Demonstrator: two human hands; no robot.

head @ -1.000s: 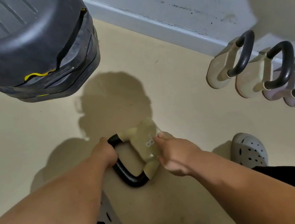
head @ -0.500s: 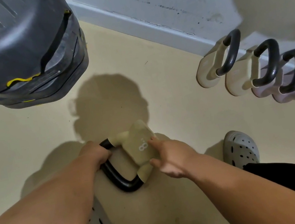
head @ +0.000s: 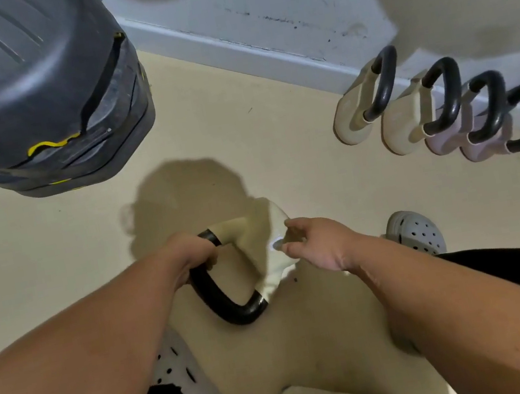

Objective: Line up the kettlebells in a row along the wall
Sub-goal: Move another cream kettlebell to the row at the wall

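Four kettlebells already being kept in row along wall. Fifth kettlebell being held near floor: handle being gripped by left hand, body being steadied by right hand with loosely spread fingers. Placing beside row probably being left.
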